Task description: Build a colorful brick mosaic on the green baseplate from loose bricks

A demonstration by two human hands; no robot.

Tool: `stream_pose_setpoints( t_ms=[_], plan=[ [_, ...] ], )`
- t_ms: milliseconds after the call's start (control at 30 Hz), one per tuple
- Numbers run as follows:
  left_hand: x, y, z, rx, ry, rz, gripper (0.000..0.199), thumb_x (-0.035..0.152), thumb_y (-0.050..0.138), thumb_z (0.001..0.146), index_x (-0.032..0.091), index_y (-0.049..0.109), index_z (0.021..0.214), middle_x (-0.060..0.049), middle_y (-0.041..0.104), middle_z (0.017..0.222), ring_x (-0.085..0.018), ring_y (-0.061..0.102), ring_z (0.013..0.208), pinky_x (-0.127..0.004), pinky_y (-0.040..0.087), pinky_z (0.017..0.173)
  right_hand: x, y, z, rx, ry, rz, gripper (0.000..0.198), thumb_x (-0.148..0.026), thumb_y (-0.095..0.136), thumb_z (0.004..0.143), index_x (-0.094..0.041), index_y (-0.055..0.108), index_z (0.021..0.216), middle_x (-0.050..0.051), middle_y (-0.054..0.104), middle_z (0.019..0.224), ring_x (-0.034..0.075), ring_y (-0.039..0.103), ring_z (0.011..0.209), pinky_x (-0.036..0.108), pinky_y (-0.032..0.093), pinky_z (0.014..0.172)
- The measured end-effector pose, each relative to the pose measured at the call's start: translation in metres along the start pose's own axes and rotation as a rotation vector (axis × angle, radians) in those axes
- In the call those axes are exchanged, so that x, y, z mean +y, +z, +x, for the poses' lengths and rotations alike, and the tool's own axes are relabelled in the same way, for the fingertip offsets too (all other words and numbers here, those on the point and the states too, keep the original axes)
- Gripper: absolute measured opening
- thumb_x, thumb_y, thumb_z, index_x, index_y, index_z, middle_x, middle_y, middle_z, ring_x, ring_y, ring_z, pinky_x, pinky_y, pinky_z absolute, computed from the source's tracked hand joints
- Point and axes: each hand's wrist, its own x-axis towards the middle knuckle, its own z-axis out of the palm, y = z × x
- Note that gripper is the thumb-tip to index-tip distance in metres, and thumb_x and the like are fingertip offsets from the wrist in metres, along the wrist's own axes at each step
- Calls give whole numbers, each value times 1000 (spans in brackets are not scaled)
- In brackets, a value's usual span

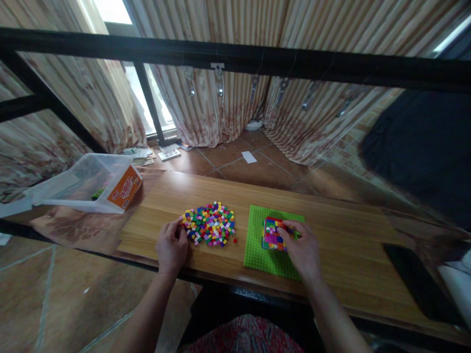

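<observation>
A loose heap of small toy building bricks (209, 223) in many colours lies on the wooden table. At its left edge, the curled fingers of my left hand (172, 247) touch the bricks; whatever they pinch is hidden. To the right, a green studded baseplate (253, 245) bears a block built of multicoloured bricks (273, 235). Over that block's right side is my right hand (303, 245), thumb and fingers closed together at its top. Any small brick between them cannot be made out. A single red brick (235, 240) sits apart, between heap and baseplate.
A clear plastic bin (84, 203) with an orange label stands on the left. A dark flat object (415, 279) lies at the table's right end. Beyond the wooden table (342, 240), a black metal bar (235, 56) with hanging clips crosses before striped curtains.
</observation>
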Motion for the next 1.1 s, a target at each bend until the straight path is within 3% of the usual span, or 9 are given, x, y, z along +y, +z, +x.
stream_pose_setpoints(
  t_ms=[867, 1000, 1100],
  plan=[
    [1, -1, 0, -7, 3, 28, 28, 28, 49, 85, 19, 67, 104, -8, 66, 94, -22, 62, 90, -35, 49, 83, 3, 5, 1, -5, 22, 88, 26, -46, 67, 72, -22, 72, 80, 7, 64, 99, 22, 60, 93, 42, 46, 88],
    [0, -1, 1, -15, -4, 26, 28, 28, 48, 86, 18, 67, 104, -8, 66, 95, -22, 61, 90, -36, 49, 83, 4, 0, 4, -45, 45, 118, 29, -48, 66, 73, -21, 72, 79, 8, 66, 97, 22, 61, 93, 41, 47, 88],
    [0, -1, 1, -15, 0, 17, 28, 27, 47, 86, 18, 67, 104, -8, 66, 96, -22, 62, 91, -36, 49, 84, 4, -8, 4, 6, 79, 146, 34, -51, 59, 78, -20, 72, 81, 8, 69, 92, 22, 62, 89, 41, 47, 85]
  ],
)
